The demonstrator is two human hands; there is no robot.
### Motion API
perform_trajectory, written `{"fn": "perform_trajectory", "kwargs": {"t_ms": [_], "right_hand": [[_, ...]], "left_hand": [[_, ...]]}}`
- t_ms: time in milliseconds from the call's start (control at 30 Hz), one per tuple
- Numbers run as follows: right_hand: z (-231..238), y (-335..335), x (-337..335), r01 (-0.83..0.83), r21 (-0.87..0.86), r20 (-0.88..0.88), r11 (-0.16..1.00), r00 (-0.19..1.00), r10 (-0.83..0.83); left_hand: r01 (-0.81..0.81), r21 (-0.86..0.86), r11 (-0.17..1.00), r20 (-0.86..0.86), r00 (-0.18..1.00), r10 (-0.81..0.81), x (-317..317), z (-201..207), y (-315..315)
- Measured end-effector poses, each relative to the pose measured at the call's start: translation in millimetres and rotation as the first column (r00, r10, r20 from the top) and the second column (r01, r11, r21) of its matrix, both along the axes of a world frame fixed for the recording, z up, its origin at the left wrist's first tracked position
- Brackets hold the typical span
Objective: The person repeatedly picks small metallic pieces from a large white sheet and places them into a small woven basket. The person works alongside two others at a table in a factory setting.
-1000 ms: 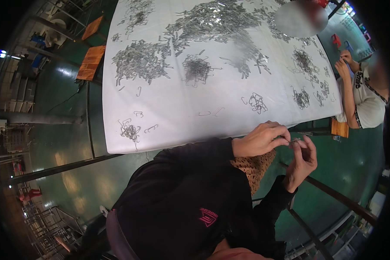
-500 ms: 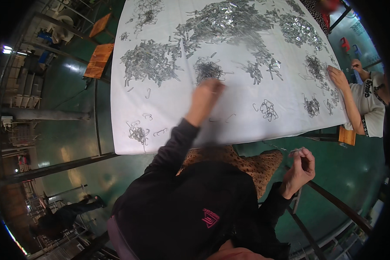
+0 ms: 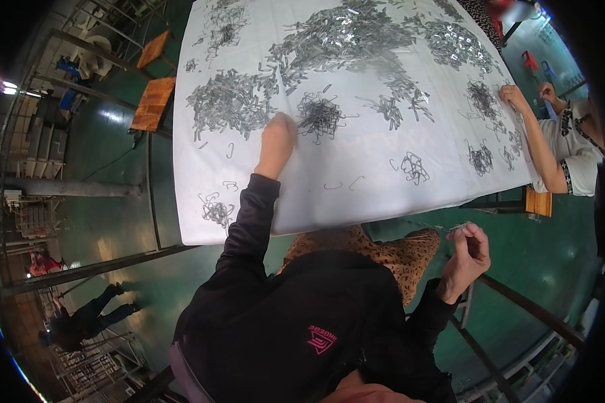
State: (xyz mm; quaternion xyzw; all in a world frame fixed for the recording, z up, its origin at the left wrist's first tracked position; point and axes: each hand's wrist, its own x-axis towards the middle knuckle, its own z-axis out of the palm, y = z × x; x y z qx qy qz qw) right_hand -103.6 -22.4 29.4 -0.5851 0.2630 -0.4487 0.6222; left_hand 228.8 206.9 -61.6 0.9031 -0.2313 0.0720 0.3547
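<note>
My left hand (image 3: pixel 276 144) is over the white-covered table, its fingers at the right edge of a pile of small flat metal strips (image 3: pixel 228 104). Its fingertips are turned away from view, so whether they grip a strip is hidden. Just right of it lies a heap of dark wire hooks (image 3: pixel 318 115). Off the table's front edge, low on the right, my right hand (image 3: pixel 465 260) is closed in a pinch. A thin metal piece (image 3: pixel 458 228) shows at its fingertips, too small to make out fully.
A larger mound of metal strips (image 3: pixel 346 37) covers the far middle of the table (image 3: pixel 356 161). Smaller hook clusters lie near left (image 3: pixel 216 211) and right (image 3: pixel 414 168). At the right edge a co-worker's hand (image 3: pixel 513 98) is near other hooks. Wooden stools (image 3: pixel 153 104) stand left.
My left hand has moved left from the dark hook heap to the edge of the strip pile. My right hand stays nearly in place, still pinched. The co-worker's arm shifted slightly.
</note>
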Motion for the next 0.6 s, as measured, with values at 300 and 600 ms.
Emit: {"fn": "perform_trajectory", "kwargs": {"t_ms": [300, 600], "right_hand": [[12, 2, -16, -0.004, -0.033, -0.014, 0.999, 1.000, 0.003], [9, 8, -29, 0.013, -0.033, -0.015, 0.999, 1.000, -0.014]], "left_hand": [[0.118, 0.148, 0.982, 0.019, 0.992, -0.123, 14, 15, 19], [0.306, -0.161, 0.939, -0.167, 0.929, -0.331, -42, 54, -45]]}}
